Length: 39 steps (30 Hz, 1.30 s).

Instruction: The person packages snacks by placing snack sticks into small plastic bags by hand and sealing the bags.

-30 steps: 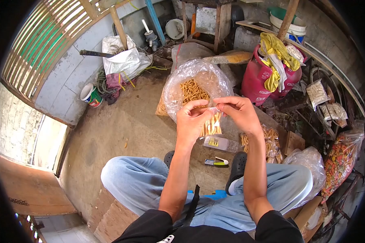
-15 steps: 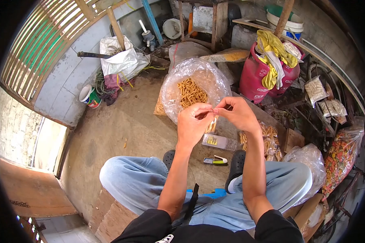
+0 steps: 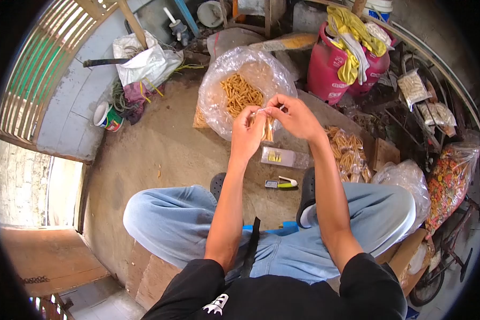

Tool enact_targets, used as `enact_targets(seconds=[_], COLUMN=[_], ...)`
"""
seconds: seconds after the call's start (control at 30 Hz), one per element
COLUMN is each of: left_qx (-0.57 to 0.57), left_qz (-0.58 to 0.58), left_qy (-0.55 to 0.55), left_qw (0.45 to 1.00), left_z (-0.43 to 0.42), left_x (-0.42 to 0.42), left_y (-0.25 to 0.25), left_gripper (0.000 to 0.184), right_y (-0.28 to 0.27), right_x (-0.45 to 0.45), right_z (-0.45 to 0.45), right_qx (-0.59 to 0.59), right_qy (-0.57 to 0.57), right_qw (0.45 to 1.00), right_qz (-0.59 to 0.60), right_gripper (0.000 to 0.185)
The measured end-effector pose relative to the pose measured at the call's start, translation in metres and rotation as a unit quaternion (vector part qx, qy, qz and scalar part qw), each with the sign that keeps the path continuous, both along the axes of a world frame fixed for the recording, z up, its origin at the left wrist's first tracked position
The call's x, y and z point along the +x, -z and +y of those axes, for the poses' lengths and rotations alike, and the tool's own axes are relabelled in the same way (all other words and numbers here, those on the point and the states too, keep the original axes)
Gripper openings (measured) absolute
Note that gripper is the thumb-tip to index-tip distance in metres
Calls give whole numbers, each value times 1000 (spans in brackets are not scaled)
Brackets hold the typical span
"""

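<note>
My left hand (image 3: 247,134) and my right hand (image 3: 297,118) meet in front of me, fingertips pinched together on the top edge of a small clear plastic bag (image 3: 269,131). Brown stick snacks show in this bag, which hangs below my fingers. Just beyond stands a big open clear plastic sack (image 3: 212,72), with a heap of the same stick snacks (image 3: 240,96) inside. Beneath my hands, on the floor, lies a pack of clear plastic bags (image 3: 285,158). A green-and-white stapler (image 3: 288,183) rests closer to my feet, beside a small dark box (image 3: 271,184).
Filled snack packets (image 3: 349,154) are piled to the right. Behind them stand pink gas cylinders (image 3: 325,69) draped with a yellow cloth (image 3: 349,69). A sack of colourful snacks (image 3: 450,186) leans at far right. A small bucket (image 3: 108,116) stands left.
The whole view has shifted, so most things sit higher in the picture. Both hands still pinch the small bag's top; the fingers have moved slightly along it.
</note>
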<state>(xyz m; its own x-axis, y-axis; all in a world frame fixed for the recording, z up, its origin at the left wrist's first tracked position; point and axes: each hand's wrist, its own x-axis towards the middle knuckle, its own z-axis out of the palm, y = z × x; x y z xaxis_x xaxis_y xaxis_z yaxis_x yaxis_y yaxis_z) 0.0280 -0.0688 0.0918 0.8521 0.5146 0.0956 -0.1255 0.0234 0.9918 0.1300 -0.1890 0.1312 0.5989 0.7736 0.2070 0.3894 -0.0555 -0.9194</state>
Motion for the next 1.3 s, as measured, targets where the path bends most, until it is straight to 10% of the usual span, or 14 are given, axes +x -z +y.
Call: enact_targets(seconds=[0.27,0.47,0.63,0.97,1.13,1.2,1.3], left_qx=[-31,12,67,-30,-15,-7,16], left_qz=[69,91,83,58,54,52,38], left_qy=[-5,34,68,92,125,124,114], left_qw=[997,995,992,994,991,991,993], left_z=[4,16,19,27,30,32,30], left_x=[-3,-7,-20,-30,-31,-31,-31], left_y=[16,33,20,1,-4,-4,-8], left_gripper=[16,18,15,10,13,13,13], right_y=[98,305,292,318,310,283,167], right_x=[19,-19,-107,-106,-65,-29,4], right_z=[5,-42,-78,-85,-49,-31,-24], right_qx=[20,-333,-443,-393,-148,-31,-15], right_qy=[52,98,61,95,296,238,91], right_qw=[982,937,872,899,943,938,941], right_qz=[183,-37,-198,-169,-28,250,326], right_gripper=[19,43,64,46,41,42,46])
